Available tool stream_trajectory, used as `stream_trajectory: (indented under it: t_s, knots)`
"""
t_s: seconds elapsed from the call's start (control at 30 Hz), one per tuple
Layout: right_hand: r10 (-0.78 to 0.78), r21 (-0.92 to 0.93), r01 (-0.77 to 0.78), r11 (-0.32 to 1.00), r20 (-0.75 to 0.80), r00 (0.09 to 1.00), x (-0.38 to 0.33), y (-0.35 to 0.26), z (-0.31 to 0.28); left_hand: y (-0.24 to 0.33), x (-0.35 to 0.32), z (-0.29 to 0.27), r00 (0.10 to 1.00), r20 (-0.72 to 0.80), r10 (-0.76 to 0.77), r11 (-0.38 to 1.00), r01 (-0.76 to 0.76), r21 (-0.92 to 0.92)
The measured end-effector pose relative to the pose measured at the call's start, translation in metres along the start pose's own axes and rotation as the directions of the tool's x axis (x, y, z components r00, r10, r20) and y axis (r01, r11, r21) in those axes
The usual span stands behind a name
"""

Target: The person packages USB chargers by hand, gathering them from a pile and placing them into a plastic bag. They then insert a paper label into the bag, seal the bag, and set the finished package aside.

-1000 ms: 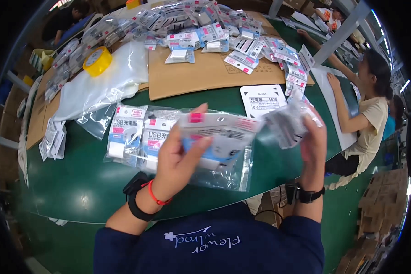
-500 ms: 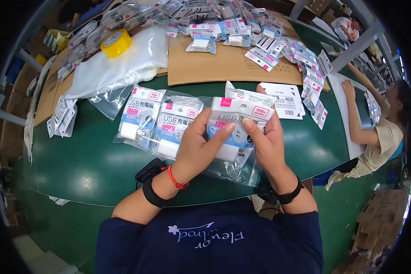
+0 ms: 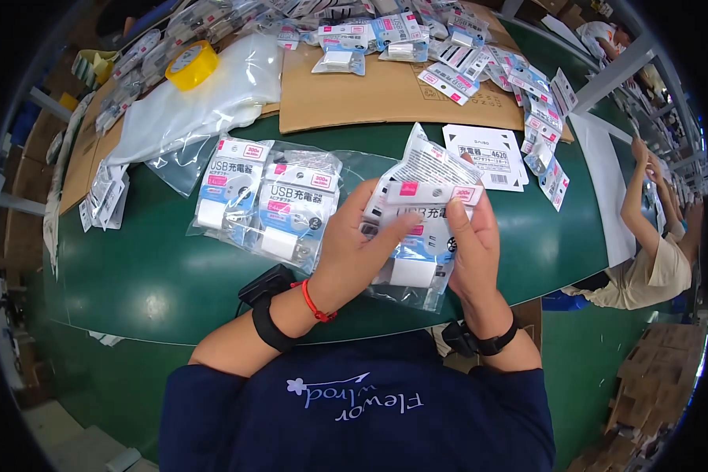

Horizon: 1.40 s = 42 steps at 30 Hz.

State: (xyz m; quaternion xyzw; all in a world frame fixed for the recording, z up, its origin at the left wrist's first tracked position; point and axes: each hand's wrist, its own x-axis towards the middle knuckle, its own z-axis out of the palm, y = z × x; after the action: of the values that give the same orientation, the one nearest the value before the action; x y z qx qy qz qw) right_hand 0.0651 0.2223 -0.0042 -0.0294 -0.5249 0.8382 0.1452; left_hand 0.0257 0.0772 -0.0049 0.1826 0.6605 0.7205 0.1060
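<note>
Between both hands is a flat clear pouch with a white, pink and blue card and a white plug adapter, an adapter pack (image 3: 413, 271). My left hand (image 3: 346, 252) grips its left side, thumb across the front. My right hand (image 3: 476, 248) pinches the right side, thumb near the card's top corner. Behind it a white printed piece (image 3: 429, 157) sticks up at a tilt; I cannot tell whether it is a second pack. Left of my hands, two similar packs (image 3: 230, 181) (image 3: 297, 200) lie side by side in a larger clear bag (image 3: 354, 164) on the green table.
A cardboard sheet (image 3: 354, 102) bears a heap of adapter packs (image 3: 401, 35). Clear bags (image 3: 228, 82) with yellow tape (image 3: 192, 66) lie far left. White label sheets (image 3: 488, 145) are beyond my right hand. Several cards (image 3: 106, 200) sit left. Another person (image 3: 645, 259) works at right.
The held pack has turned more upright and shifted slightly right and down, uncovering more of the middle pack. The piece behind it stands higher. The person at right has raised their hands.
</note>
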Motion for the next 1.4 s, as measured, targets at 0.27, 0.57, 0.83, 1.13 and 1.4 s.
stream_trajectory:
  t_s: [0.27,0.57,0.83,1.13,1.4]
  knots:
    - [0.094,0.141,-0.073,0.987,-0.148,0.985,0.002,0.004,-0.002,-0.002,-0.005,0.009,0.994,0.056,0.094,0.987,-0.100,0.129]
    - [-0.008,-0.021,0.005,1.000,-0.130,0.991,-0.004,0.008,-0.003,-0.006,-0.004,0.011,1.000,-0.008,0.004,0.993,-0.003,0.118]
    - [0.061,-0.107,-0.080,0.991,-0.178,0.982,0.011,-0.036,-0.076,-0.031,-0.018,0.000,0.906,0.380,0.187,0.529,-0.419,0.738]
    - [0.591,-0.715,-0.230,0.660,0.306,0.746,0.010,-0.049,-0.095,-0.019,-0.022,-0.005,0.926,0.262,0.272,0.700,-0.378,0.607]
    - [0.605,-0.701,-0.230,0.675,0.348,0.716,0.028,-0.018,-0.060,-0.002,-0.030,-0.009,0.838,0.330,0.434,0.556,-0.538,0.634]
